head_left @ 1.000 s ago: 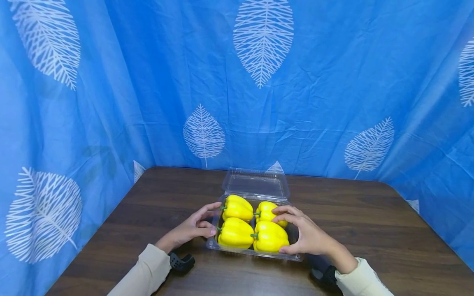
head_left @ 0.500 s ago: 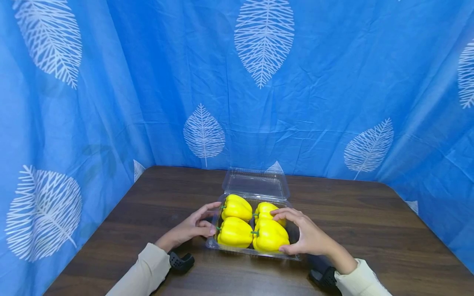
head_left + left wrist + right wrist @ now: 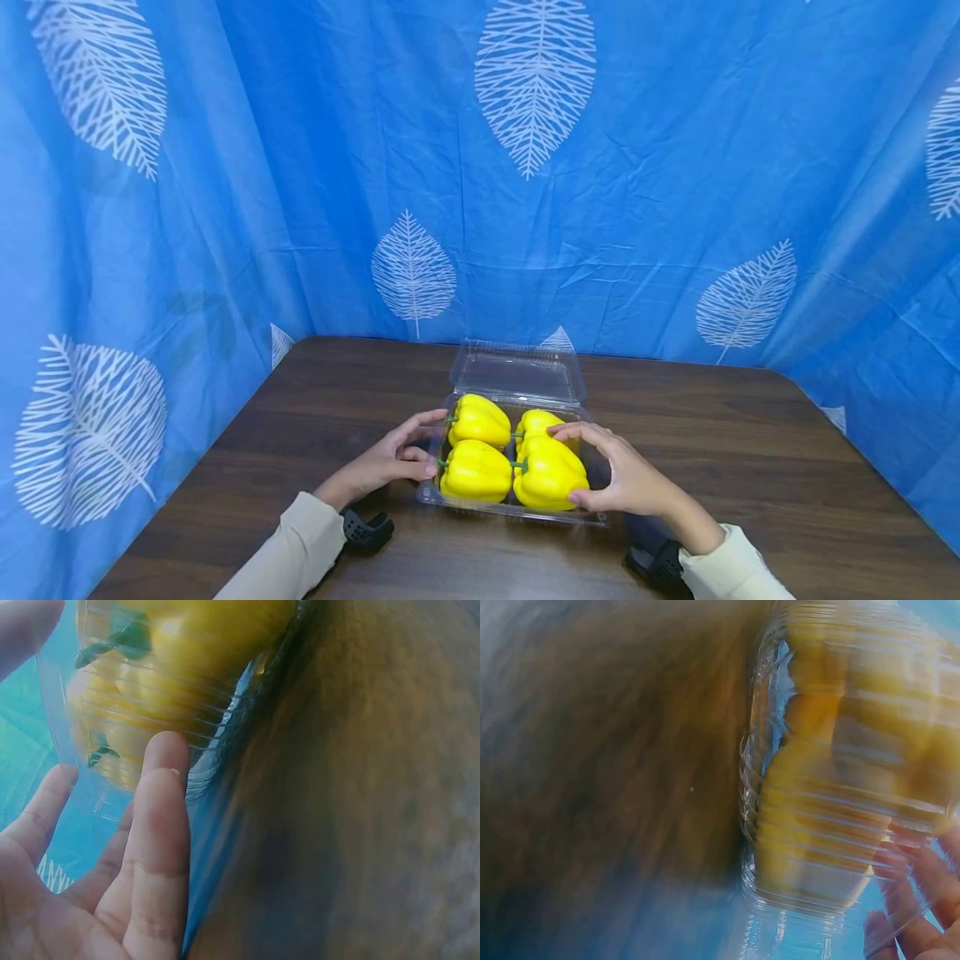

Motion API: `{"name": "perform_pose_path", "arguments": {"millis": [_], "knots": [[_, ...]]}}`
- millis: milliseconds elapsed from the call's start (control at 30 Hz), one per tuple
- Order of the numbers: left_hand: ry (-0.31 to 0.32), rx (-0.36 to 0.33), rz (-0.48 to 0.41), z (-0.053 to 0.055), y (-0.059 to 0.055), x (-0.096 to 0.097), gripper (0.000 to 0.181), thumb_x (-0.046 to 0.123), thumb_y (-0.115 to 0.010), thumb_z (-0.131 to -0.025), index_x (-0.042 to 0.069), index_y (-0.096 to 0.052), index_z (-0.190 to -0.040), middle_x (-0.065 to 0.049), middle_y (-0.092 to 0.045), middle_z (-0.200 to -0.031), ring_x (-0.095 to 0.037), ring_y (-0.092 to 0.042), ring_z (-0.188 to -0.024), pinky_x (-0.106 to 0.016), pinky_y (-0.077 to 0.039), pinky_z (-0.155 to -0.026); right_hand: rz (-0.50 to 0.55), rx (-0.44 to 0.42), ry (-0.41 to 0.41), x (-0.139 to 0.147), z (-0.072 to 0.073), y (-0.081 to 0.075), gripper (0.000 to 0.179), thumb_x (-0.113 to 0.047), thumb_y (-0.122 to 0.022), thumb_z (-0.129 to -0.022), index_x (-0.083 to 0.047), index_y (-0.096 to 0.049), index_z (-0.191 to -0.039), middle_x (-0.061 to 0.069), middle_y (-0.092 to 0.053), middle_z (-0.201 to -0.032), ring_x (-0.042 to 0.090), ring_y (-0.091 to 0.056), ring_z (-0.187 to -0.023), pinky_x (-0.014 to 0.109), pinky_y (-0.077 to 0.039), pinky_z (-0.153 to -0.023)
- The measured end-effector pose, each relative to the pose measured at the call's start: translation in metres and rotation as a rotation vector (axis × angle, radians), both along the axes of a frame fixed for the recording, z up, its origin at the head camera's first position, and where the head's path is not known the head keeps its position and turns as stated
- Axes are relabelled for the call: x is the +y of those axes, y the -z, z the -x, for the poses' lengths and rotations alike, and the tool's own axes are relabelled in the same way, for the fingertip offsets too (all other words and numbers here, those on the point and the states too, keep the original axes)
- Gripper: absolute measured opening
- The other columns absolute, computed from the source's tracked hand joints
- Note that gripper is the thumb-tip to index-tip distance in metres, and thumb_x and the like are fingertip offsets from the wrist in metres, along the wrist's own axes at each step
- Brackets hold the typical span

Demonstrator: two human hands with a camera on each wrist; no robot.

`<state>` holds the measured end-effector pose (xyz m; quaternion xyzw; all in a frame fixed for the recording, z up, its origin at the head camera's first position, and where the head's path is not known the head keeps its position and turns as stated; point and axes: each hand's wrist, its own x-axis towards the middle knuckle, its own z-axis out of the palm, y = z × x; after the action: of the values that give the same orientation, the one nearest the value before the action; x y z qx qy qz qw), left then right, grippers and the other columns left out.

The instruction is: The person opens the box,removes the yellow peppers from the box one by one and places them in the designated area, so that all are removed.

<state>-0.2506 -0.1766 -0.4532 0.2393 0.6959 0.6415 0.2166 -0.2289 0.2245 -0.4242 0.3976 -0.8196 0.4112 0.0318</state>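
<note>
Several yellow bell peppers with green stems sit in two rows inside a clear plastic clamshell container [image 3: 517, 513], whose lid [image 3: 517, 375] is folded back. My right hand [image 3: 630, 477] grips the front right bell pepper [image 3: 551, 473], thumb at its near side and fingers at its far side. That pepper partly covers the back right one [image 3: 534, 422]. At the container's left side rests my left hand [image 3: 381, 460], thumb and fingers spread along the edge. In the left wrist view, straight fingers [image 3: 157, 832] lie against the ribbed wall, beside the left peppers.
The container stands on a dark wooden table [image 3: 360, 375]. Behind it and at both sides hangs a blue curtain [image 3: 637, 208] with white leaf prints. Dark straps [image 3: 367, 533] sit at both wrists, below beige sleeves.
The front right pepper has shifted slightly right and tipped in my right hand, its stem now higher. My left hand has stayed in place at the container.
</note>
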Motion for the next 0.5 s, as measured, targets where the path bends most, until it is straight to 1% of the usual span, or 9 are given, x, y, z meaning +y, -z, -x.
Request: {"name": "perform_pose_path", "arguments": {"millis": [100, 200, 367, 500], "knots": [[-0.002, 0.008, 0.001, -0.0009, 0.0002, 0.0003, 0.087, 0.021, -0.074, -0.099, 0.003, -0.024, -0.168, -0.034, -0.028, -0.168, -0.021, -0.068, -0.111, -0.032, -0.059, -0.094, 0.002, -0.004, -0.005, 0.0001, -0.0001, -0.0002, 0.063, -0.014, -0.085, -0.083, -0.012, -0.061, -0.142, 0.009, -0.066, -0.144, 0.014, -0.056, -0.135, 0.072, -0.047, -0.103], [0.000, 0.013, 0.002, -0.0014, 0.0006, 0.0007, 0.087, 0.021, -0.075, -0.098, 0.002, -0.025, -0.167, -0.035, -0.027, -0.168, -0.023, -0.068, -0.113, -0.032, -0.059, -0.095, -0.001, -0.004, -0.003, 0.0003, -0.0004, -0.0003, 0.063, -0.014, -0.084, -0.084, -0.012, -0.061, -0.143, 0.008, -0.066, -0.144, 0.014, -0.056, -0.135, 0.067, -0.049, -0.105], [0.001, 0.013, 0.001, -0.0013, 0.0007, 0.0008, 0.086, 0.020, -0.074, -0.099, 0.001, -0.025, -0.167, -0.035, -0.028, -0.167, -0.024, -0.068, -0.113, -0.032, -0.060, -0.094, 0.009, -0.017, -0.004, 0.0003, -0.0005, -0.0005, 0.063, -0.015, -0.082, -0.085, -0.010, -0.060, -0.144, 0.007, -0.066, -0.143, 0.014, -0.057, -0.133, 0.067, -0.049, -0.104], [-0.004, 0.016, -0.002, -0.0011, 0.0008, 0.0005, 0.086, 0.020, -0.075, -0.099, 0.001, -0.026, -0.166, -0.035, -0.028, -0.167, -0.024, -0.068, -0.112, -0.032, -0.060, -0.094, 0.022, -0.032, 0.000, 0.0003, 0.0000, -0.0009, 0.061, -0.015, -0.082, -0.086, -0.008, -0.059, -0.143, 0.005, -0.065, -0.142, 0.013, -0.057, -0.130, 0.062, -0.051, -0.104]]}}
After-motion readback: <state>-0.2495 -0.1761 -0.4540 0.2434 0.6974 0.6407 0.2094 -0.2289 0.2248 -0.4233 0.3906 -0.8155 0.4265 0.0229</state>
